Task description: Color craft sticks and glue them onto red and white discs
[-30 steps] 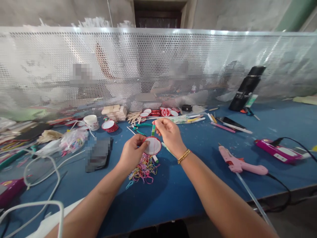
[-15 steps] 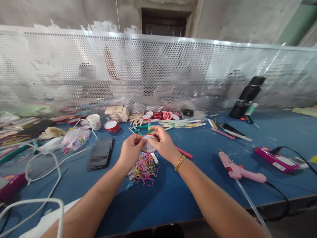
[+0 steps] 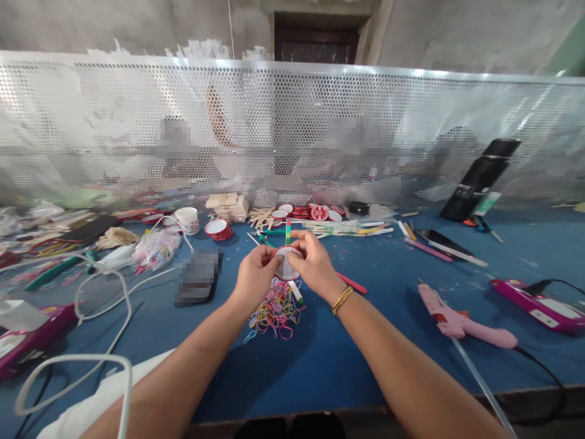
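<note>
Between both hands is a small round disc (image 3: 287, 266) with a red rim and a pale face turned toward me. My left hand (image 3: 260, 268) pinches its left edge, thumb on the face. On the right side my right hand (image 3: 315, 262) grips the rim with its thumb pressed on the face. A stick with coloured bands (image 3: 287, 230) rises above the disc; whether it is joined to it I cannot tell. Just below the hands lies a tangled heap of coloured elastic loops (image 3: 273, 311), with a white and green stick (image 3: 296, 292) at its edge.
A pink glue gun (image 3: 461, 323) and a purple power strip (image 3: 534, 305) lie right. A phone (image 3: 198, 277) and white cable (image 3: 121, 305) are left. Red-rimmed discs (image 3: 218, 229), wooden sticks (image 3: 261, 216) and a black bottle (image 3: 479, 180) stand before a perforated metal screen (image 3: 301, 122).
The whole scene has shifted slightly rightward in view as the camera turned. Both hands keep the same hold on the disc.
</note>
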Motion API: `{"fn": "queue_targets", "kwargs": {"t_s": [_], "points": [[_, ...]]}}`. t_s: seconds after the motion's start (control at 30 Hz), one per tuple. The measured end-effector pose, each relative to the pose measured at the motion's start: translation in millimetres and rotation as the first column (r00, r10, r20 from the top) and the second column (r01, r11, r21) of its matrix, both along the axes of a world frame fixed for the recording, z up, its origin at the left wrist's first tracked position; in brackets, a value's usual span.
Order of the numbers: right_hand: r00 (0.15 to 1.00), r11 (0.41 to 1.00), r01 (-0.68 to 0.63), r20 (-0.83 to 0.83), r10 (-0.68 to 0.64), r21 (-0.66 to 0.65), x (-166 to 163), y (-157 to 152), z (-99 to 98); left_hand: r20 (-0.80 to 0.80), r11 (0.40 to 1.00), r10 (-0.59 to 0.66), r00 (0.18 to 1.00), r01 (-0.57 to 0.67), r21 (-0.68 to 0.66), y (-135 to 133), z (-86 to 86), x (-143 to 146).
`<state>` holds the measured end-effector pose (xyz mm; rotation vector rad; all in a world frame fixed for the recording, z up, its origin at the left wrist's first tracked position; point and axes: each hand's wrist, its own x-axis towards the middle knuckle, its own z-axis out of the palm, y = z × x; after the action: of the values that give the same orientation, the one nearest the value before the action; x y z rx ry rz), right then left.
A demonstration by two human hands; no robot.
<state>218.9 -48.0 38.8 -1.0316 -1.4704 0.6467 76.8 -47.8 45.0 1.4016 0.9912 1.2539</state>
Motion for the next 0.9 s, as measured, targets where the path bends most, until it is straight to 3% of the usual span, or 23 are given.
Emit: {"fn": "queue_targets", "kwargs": {"t_s": [0.17,0.6,0.9], "points": [[0.999,0.999,0.038,-0.015,-0.039,-0.019,1.3,0.0,0.2,0.038,1.000,0.005,0.999,-0.005,0.004,-4.8,1.1,2.6],[0.993,0.993,0.116,0.027,-0.116,0.019,-3.8,0.3,-4.8,-0.086,0.992,0.097,0.992,-0.089,0.088,5.8,-16.2,0.5],[0.985,0.987,0.157,0.068,-0.160,0.044,-5.3,-1.4,-3.4,-0.073,0.998,0.054,0.996,-0.051,0.042,7.0,-12.8,1.6]]}}
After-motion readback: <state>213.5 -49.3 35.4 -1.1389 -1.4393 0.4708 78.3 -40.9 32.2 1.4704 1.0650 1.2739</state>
